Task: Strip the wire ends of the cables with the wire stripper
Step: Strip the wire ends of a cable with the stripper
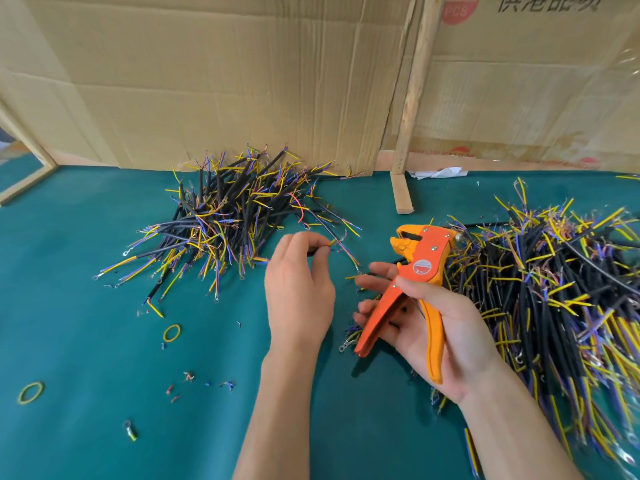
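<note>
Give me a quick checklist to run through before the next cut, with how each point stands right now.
1. Wire stripper in the right hand: ok.
2. Stripper handles spread, mouth open: ok.
3. Cable pinched in the left hand: ok.
4. Wire end inside the mouth: not ok, still apart.
5. Which end is already stripped: cannot tell.
6. Unstripped pile within reach: ok.

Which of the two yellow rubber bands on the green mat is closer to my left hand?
The rubber band lying just below the left cable pile is closer to your left hand; the other band sits near the mat's left edge.
</note>
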